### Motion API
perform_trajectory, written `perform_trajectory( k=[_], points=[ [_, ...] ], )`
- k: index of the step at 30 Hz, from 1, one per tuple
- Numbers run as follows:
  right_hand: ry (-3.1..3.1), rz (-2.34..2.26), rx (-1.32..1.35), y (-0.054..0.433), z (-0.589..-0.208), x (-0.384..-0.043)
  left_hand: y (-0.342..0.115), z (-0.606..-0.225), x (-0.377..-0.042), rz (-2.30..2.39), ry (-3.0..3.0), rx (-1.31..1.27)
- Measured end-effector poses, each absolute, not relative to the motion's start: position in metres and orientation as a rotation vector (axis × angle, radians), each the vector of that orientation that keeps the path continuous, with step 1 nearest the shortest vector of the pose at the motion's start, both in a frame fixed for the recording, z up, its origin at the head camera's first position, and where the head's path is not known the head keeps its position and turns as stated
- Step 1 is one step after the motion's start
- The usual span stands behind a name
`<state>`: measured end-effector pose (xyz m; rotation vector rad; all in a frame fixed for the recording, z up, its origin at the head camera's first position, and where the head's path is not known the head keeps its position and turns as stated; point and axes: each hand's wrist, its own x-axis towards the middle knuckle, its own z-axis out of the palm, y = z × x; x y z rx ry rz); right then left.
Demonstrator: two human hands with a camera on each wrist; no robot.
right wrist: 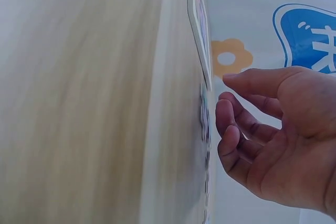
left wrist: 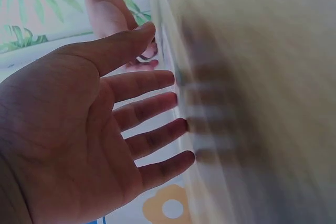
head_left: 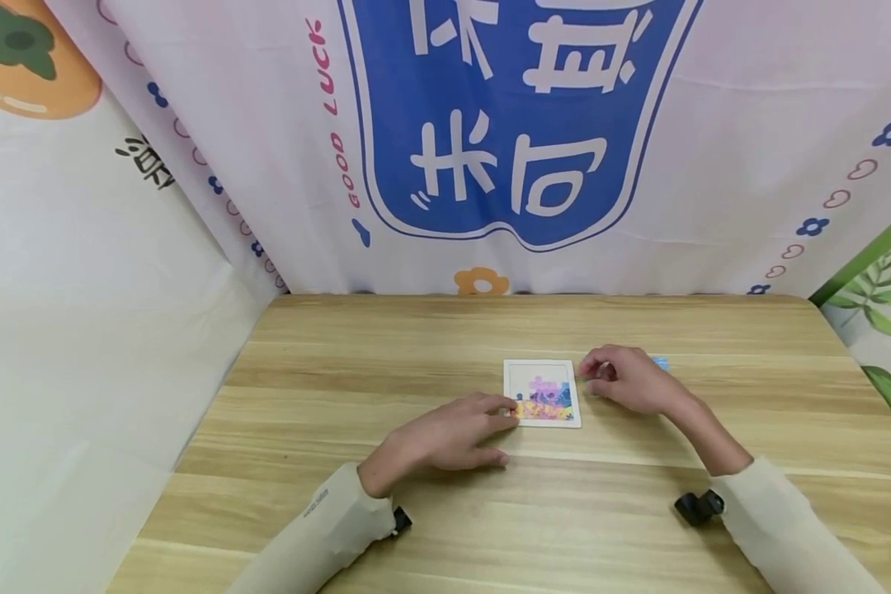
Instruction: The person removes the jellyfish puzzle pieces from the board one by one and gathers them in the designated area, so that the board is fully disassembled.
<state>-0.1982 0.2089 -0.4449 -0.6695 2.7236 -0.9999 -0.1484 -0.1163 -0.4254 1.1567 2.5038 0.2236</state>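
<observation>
A small jigsaw puzzle in a white square tray [head_left: 542, 364] lies on the wooden table, its lower part filled with pink, yellow and blue pieces [head_left: 545, 400]. My left hand [head_left: 453, 431] rests its fingertips at the tray's lower left corner, fingers extended and spread in the left wrist view. Just right of the tray hovers my right hand [head_left: 627, 379], its fingers loosely bent and the thumb apart. Nothing shows between those fingers in the right wrist view. Loose puzzle pieces [right wrist: 205, 111] lie on the table beside its fingertips, partly hidden by the hand in the head view.
A blue puzzle piece [head_left: 662, 363] lies behind the right hand. The wooden table [head_left: 386, 346] ends at a printed curtain [head_left: 267, 148] along the back, with more cloth hanging at both sides. Dark wrist cameras [head_left: 698, 507] are strapped at the cuffs.
</observation>
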Motion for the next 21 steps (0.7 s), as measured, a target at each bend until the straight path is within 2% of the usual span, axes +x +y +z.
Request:
perform_trajectory(
  k=[21],
  points=[
    [2.611, -1.003, -0.723, 0.163, -0.441, -0.207, -0.088, -0.419, -0.155, 0.141, 2.486, 1.262]
  ],
)
